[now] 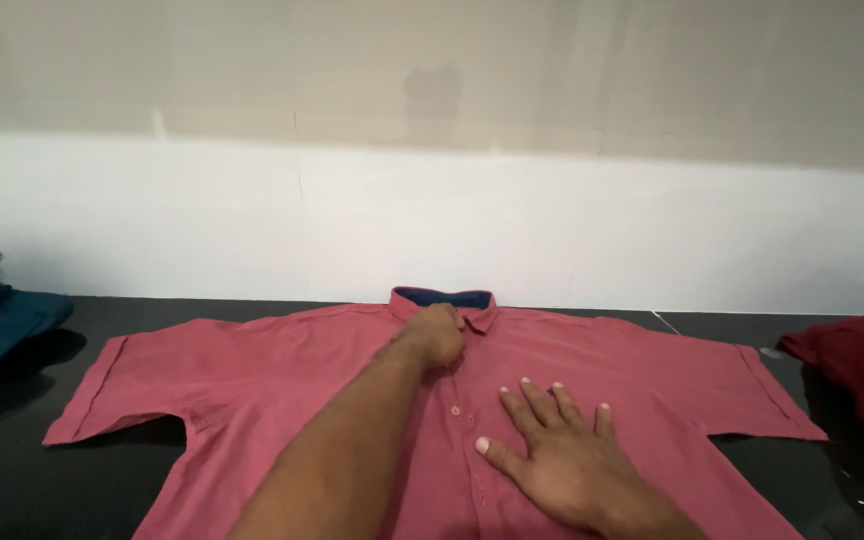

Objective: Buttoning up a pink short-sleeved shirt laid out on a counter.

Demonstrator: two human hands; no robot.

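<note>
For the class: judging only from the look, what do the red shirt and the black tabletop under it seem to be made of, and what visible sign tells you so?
Red shirt: seemingly a thin woven cloth, matte, since it lies flat with soft creases and stitched sleeve hems. The exact fibre cannot be told.
Black tabletop: probably polished stone or a glossy laminate, since it shows faint reflections and small light specks.

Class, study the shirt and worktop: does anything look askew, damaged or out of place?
Nothing stands out. The red shirt lies flat, sleeves spread, on the black worktop. The left hand is at its collar; the right hand presses flat.
</note>
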